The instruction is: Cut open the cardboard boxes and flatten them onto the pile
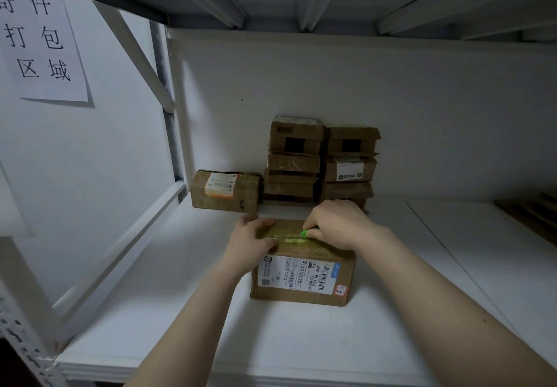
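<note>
Fingers of the left hand lie bent over the top of a brown cardboard box at its left end. The thumb is on the near side, so the hand holds the box steady. The right hand is curled tightly round a small green-tipped cutter, with only the green end showing past the fingers. That end rests on the glossy yellowish tape strip running along the box top, between the two hands. The box stands closed on the white shelf board, a white printed shipping label facing the camera. Behind it, against the back wall, are two stacks of small brown cartons. Left of them lies a single brown parcel with an orange-edged label. A white paper sign with black characters hangs on the left wall.
</note>
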